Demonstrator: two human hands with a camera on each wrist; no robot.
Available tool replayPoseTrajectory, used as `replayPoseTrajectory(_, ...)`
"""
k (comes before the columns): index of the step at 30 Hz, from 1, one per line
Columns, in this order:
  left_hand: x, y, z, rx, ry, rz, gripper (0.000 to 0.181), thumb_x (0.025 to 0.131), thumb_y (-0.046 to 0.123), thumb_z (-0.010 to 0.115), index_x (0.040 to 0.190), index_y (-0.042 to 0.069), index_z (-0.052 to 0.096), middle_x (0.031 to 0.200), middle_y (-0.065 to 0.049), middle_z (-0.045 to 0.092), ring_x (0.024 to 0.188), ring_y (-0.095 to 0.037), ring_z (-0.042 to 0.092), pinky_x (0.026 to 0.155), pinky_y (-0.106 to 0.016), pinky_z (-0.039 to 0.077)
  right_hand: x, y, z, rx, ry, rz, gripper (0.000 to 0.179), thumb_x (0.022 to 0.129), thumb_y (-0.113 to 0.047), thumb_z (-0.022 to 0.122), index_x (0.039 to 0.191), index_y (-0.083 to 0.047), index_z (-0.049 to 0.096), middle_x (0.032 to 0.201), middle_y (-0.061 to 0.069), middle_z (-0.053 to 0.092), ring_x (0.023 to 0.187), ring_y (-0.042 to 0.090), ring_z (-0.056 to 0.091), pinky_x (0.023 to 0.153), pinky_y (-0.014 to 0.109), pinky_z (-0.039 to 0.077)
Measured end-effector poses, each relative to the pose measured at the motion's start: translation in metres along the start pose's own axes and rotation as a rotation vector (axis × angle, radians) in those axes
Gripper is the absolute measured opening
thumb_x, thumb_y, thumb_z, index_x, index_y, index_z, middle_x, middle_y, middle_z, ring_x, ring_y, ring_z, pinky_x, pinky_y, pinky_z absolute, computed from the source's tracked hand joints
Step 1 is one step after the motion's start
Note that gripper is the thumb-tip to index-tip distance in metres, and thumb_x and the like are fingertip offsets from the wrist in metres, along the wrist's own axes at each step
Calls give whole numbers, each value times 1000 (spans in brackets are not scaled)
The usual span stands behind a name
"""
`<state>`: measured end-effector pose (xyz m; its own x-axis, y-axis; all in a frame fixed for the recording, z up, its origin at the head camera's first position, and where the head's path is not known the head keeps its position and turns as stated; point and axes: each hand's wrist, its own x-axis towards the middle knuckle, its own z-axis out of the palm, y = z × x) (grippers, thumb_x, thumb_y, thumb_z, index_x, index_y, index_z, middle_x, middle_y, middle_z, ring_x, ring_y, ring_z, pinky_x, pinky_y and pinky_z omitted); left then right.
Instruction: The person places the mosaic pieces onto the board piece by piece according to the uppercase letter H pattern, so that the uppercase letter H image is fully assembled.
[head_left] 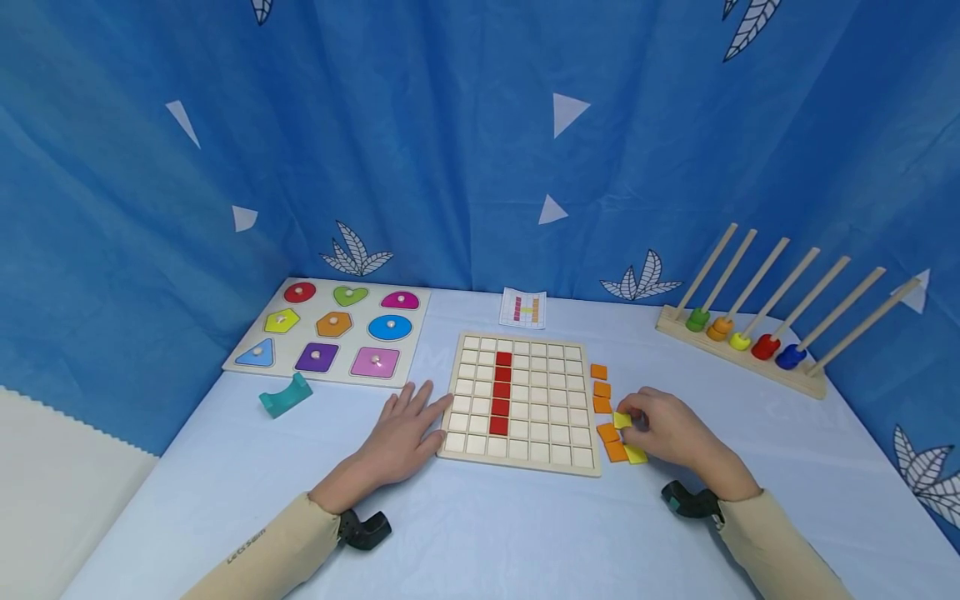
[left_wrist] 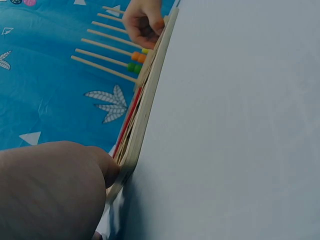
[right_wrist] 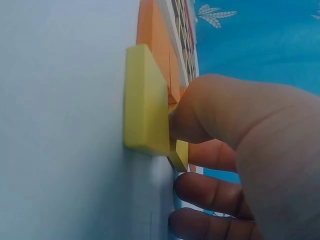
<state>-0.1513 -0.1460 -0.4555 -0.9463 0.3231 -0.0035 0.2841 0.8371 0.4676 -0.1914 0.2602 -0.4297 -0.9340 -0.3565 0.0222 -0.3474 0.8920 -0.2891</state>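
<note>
My left hand (head_left: 401, 437) lies with fingers spread on the table, its thumb at the left edge of a wooden grid board (head_left: 517, 461). A column of several red square tiles (head_left: 500, 407) fills part of one column of the board. Right of the board, my right hand (head_left: 670, 429) pinches a small yellow tile (head_left: 622, 420) between thumb and index finger. In the right wrist view this yellow tile (right_wrist: 181, 154) shows beyond the thumb. Another yellow tile (right_wrist: 145, 102) lies just below the hand. Several orange tiles (head_left: 602, 389) line the board's right side.
A shape-knob puzzle board (head_left: 341, 342) lies at the back left, with a teal curved piece (head_left: 287, 396) before it. A small pattern card (head_left: 522, 308) is behind the grid. At the right stands a peg rack (head_left: 742, 354) with coloured beads. A blue curtain (head_left: 465, 150) hangs behind.
</note>
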Motion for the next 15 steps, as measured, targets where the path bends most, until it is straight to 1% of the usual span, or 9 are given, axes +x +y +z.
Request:
replayPoseTrajectory(8,0,0,-1,-3,-4,-3,56,102,28,55,155,11,45,166,-23,29,157,-48,14,124,-68,12,0,-3,-6,7,-3,-14,24,78,-18,80,100,-9,74,77,-3,57,73,11,49,63,24,44)
replayPoseTrajectory(12,0,1,-2,-2,-5,-1,56,102,28,54,155,11,45,166,-23,29,157,-48,14,124,-69,12,2,-2,-10,8,10,-2,27,76,-19,82,100,-8,74,77,-3,59,73,12,50,63,24,45)
replayPoseTrajectory(15,0,1,-2,-3,-5,-4,56,102,27,54,154,11,45,166,-23,29,157,-48,14,124,-69,12,5,-2,-11,6,17,-14,27,76,-18,81,100,-9,74,77,-3,59,72,11,50,62,24,45)
